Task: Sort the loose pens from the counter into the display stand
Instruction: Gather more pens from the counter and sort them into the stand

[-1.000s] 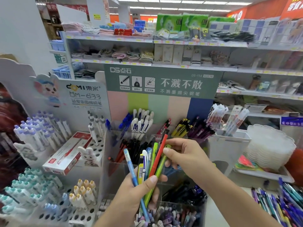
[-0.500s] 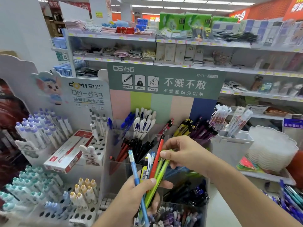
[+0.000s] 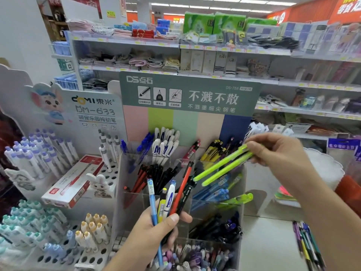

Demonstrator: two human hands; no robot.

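pens (image 3: 223, 168) above display stand (image 3: 242, 194), counter (image 3: 267, 243) right

The green header card (image 3: 187, 94) of the display stand (image 3: 181, 192) reads "DS点石", "DS-758", "不溅不散" and "不溅墨细尖钢笔". The white card (image 3: 93, 110) to its left reads "DOMI 東米", "DM-633" and "萌宠乐园按动笔". Other labels, on shelf tags and pens, are too small or blurred to read.
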